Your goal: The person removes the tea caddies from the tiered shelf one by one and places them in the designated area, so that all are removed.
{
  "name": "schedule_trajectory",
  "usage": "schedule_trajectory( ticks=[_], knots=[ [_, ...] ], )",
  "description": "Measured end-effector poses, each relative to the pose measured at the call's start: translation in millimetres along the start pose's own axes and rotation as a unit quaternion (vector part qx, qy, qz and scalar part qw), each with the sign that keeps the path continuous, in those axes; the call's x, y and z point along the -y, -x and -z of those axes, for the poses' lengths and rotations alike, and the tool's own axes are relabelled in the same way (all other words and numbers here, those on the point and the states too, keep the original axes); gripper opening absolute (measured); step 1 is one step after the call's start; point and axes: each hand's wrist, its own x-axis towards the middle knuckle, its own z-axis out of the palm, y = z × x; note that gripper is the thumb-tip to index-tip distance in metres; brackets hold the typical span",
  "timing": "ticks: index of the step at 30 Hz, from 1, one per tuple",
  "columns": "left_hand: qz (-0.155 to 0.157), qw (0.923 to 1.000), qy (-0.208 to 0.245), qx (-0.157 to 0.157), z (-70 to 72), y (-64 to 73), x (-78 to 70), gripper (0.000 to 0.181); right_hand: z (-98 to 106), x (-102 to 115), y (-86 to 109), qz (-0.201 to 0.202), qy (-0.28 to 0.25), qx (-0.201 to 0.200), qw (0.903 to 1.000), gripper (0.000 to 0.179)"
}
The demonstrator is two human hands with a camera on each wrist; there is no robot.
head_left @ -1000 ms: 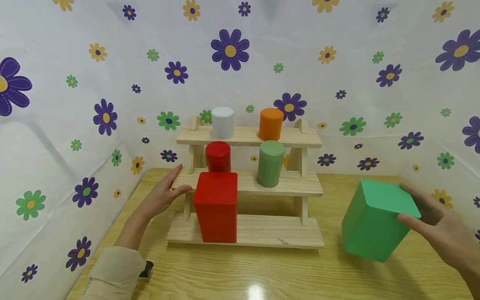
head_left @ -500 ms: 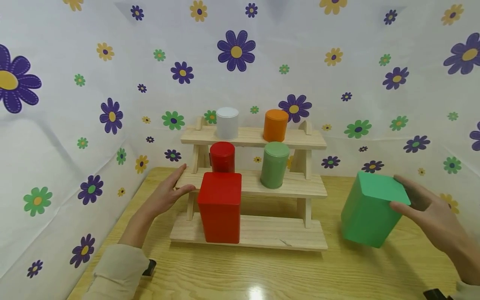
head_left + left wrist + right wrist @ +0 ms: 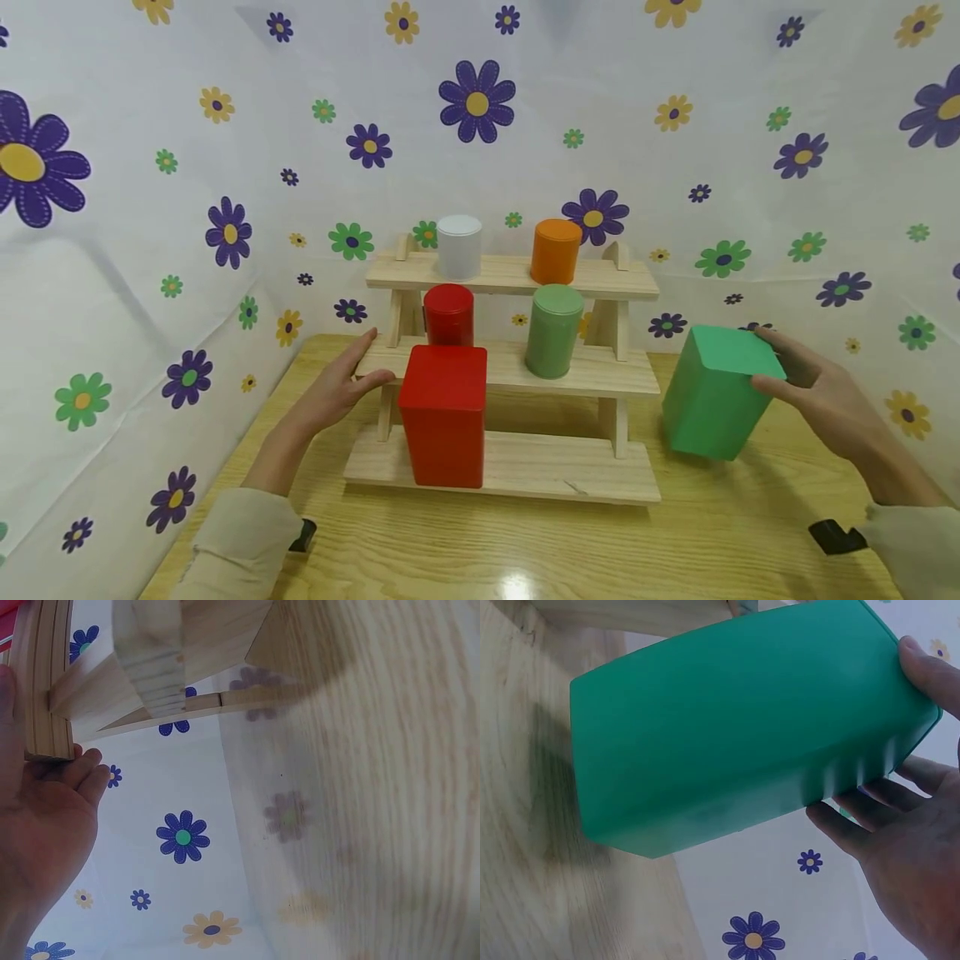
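Observation:
In the head view, my right hand (image 3: 828,404) holds a green box (image 3: 716,404) by its upper end, right of a three-tier wooden display stand (image 3: 517,467). The box leans; in the right wrist view its lower end casts a shadow on the table, with my thumb on one face and my fingers (image 3: 866,806) along another. My left hand (image 3: 322,396) grips the left end of the middle shelf, thumb at its front edge; the left wrist view shows the fingers (image 3: 86,776) round the board end. A red box (image 3: 444,425) stands on the bottom tier.
The middle tier bears a red can (image 3: 450,312), partly hidden by the red box, and a light green can (image 3: 555,333). A white can (image 3: 459,250) and an orange can (image 3: 555,252) stand on top. Behind the wooden table (image 3: 420,550) hangs a flowered cloth (image 3: 600,83).
My right hand has carried the green box leftward and farther back, closer to the stand. My left hand keeps its hold on the shelf; the view has shifted slightly.

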Motion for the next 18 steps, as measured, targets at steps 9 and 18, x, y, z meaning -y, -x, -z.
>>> schedule_trajectory(
  ticks=[9, 18],
  knots=[
    [0.001, 0.9999, -0.012, 0.002, -0.8, -1.0, 1.2, 0.087, -2.1, 0.1, -26.7, 0.000, -0.030, 0.037, 0.9988, 0.074],
    [0.004, 0.9998, -0.018, 0.003, -0.1, -1.8, 1.4, 0.088, -5.6, -1.6, -49.4, 0.017, -0.058, 0.061, 0.9963, 0.072]
  ],
)
